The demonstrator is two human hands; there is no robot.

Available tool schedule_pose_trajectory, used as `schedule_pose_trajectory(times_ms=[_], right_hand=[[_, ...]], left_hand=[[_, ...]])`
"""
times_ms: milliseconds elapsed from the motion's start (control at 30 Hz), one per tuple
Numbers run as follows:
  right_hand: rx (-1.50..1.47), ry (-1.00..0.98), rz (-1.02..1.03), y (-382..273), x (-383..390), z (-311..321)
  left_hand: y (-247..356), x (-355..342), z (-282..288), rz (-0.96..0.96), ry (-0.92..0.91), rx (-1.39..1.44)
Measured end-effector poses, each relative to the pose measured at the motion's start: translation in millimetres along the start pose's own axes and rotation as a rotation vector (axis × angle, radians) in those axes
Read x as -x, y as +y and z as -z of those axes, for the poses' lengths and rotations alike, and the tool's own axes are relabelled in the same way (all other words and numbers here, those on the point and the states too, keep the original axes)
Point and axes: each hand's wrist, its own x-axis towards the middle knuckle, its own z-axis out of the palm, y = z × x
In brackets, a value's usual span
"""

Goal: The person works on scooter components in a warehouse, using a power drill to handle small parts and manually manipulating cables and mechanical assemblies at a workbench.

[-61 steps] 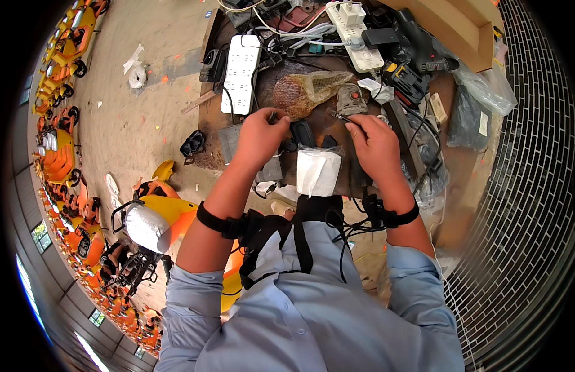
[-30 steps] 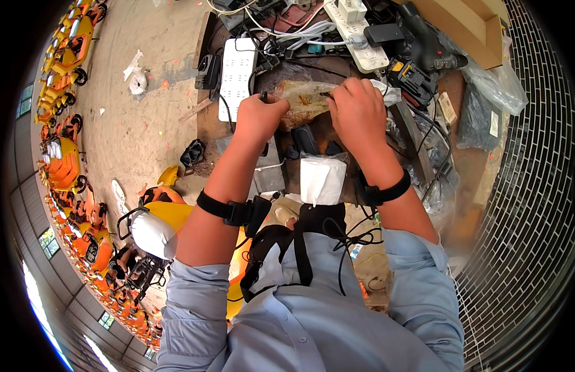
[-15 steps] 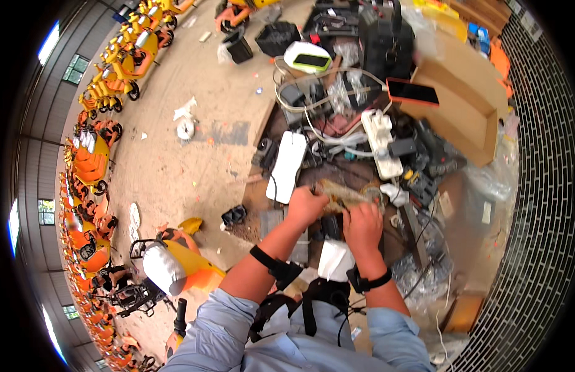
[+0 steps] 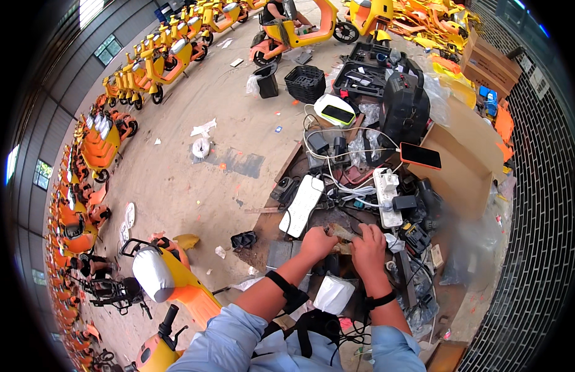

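My left hand is closed in a pinch over the cluttered low table, with a small dark bit showing at its fingertips. Close beside it, my right hand has its fingers bent and pressed together. A crumpled piece of clear plastic stretches between the two hands; its contents, if any, are too small to make out. Just beyond my left hand lies a long white box with a dark cord across it. A white power strip with plugs in it lies beyond my right hand. Nearer me is a white packet.
An orange-edged phone and a green-edged phone lie among cables. Farther back are a black bag, an open tool case and a cardboard box. A yellow scooter stands at my left; a brick wall bounds the right.
The view has tilted up, so the table and hands appear lower and more of the far floor shows. Both hands remain at the clear plastic, of which less shows between them.
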Motion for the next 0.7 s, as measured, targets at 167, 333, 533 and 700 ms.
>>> schedule_pose_trajectory(times_ms=[167, 333, 533, 700], right_hand=[[0.053, -0.11, 0.085, 5.9, -17.9, -15.5], [0.088, -0.133, 0.129, 9.3, -30.4, -29.7], [0.071, -0.154, 0.102, 4.7, -33.4, -46.4], [0.119, -0.226, 0.146, -5.9, -33.3, -44.3]], left_hand=[[-4.5, -6.3, -0.9, 0.02, -0.008, 0.003], [-5.7, -4.9, 7.5, 0.048, -0.043, 0.08], [-17.2, -14.1, 10.3, 0.041, -0.004, 0.05], [-25.4, -13.8, 8.9, 0.052, -0.029, 0.098]])
